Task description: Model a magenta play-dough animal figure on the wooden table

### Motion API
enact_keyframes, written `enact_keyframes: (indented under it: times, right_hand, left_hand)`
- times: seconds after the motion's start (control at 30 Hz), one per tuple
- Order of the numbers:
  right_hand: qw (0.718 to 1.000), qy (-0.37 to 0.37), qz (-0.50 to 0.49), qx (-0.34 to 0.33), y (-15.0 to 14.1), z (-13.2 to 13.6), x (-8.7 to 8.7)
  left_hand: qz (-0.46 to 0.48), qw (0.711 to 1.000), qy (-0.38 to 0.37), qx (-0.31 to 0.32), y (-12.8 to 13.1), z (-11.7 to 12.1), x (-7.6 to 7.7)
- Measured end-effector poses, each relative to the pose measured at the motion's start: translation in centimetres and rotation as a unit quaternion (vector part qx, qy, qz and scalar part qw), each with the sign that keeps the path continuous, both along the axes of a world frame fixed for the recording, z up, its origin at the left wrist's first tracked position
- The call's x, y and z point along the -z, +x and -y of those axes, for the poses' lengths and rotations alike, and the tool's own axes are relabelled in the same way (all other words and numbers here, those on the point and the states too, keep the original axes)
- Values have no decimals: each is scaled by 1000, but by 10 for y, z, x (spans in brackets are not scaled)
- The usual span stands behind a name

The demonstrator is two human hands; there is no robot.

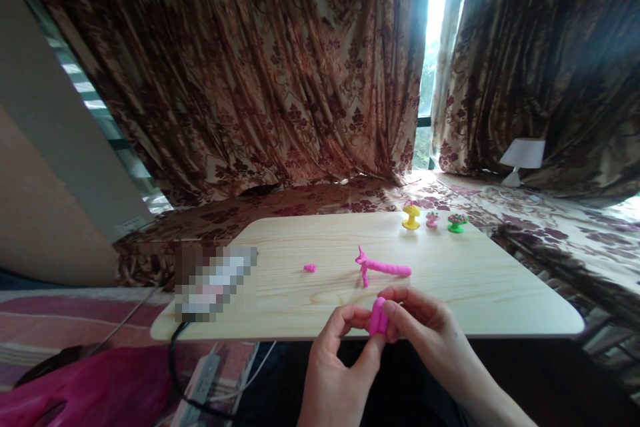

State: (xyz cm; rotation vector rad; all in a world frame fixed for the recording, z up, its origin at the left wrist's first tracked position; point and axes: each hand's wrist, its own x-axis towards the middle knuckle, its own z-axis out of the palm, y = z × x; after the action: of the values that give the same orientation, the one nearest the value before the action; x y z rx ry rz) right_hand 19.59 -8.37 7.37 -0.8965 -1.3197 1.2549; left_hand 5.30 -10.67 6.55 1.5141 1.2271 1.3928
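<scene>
Between my two hands, over the table's near edge, is a folded lump of pink modelling clay (379,317). My left hand (345,347) pinches it from the left with thumb and fingers. From the right, my right hand (420,320) presses it with the thumb, its fingers curled behind. Beyond my hands lies a long pink clay stick with branching ends (383,267). A small pink clay scrap (310,268) rests to its left.
A light wood table (280,307) carries a yellow clay figure (411,217), a small pink one (432,219) and a green one (457,223) at back right. A blurred-out device (215,283) with a black cable (175,367) sits left. A white lamp (523,155) stands far right.
</scene>
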Motion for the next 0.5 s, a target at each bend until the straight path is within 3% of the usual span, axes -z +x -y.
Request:
enact_keyframes:
  times: [0.27, 0.5]
  right_hand:
    - [993, 79, 86, 3, 8, 1, -4]
    - [993, 93, 70, 3, 0, 2, -9]
  left_hand:
    - [-7, 999, 20, -25, 1, 2, -2]
    - [-14, 1000, 15, -13, 1, 0, 3]
